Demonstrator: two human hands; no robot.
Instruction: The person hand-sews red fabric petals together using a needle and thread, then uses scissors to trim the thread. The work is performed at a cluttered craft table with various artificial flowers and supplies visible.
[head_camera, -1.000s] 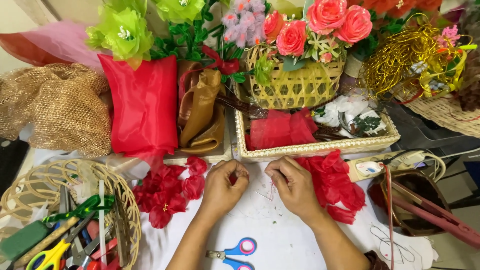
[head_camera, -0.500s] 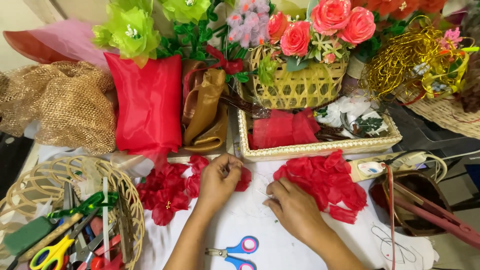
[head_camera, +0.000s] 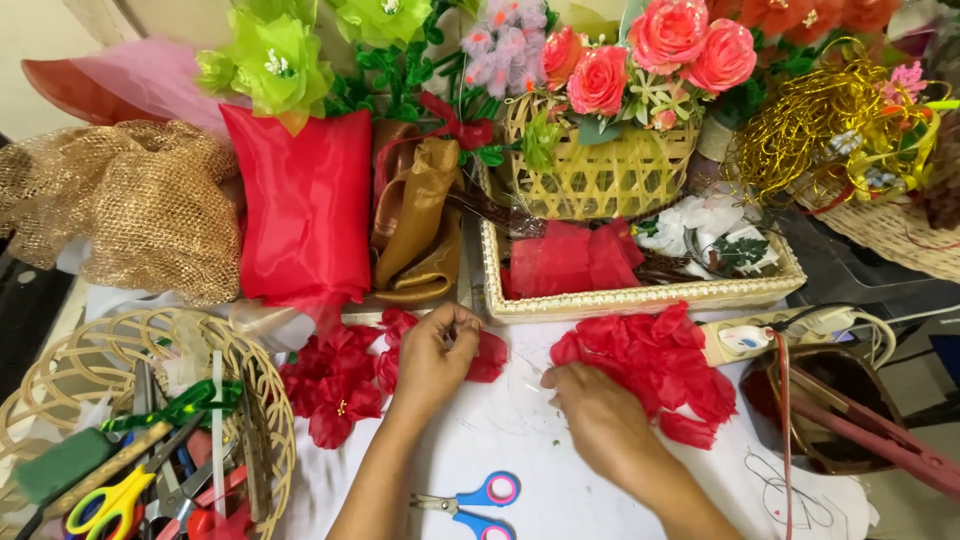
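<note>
**Hands part: one petal held, the other hand at the pile**

A second ago we had both hands together at the table's middle. Now our left hand (head_camera: 432, 352) has drawn left, fingers pinched closed on a red petal (head_camera: 488, 356) beside the finished red flowers (head_camera: 335, 385). Our right hand (head_camera: 590, 412) has dropped to the edge of the loose petal pile (head_camera: 655, 365), fingers curled low on the white sheet; whether it grips anything we cannot tell. So one piece is in hand while the other hand works at the stock.

Scissors (head_camera: 478, 498) lie just below our wrists. A woven tray (head_camera: 640, 298) sits close behind the pile, a tool basket (head_camera: 262, 400) crowds the left, and a power strip (head_camera: 745, 340) borders the pile's right.
</note>
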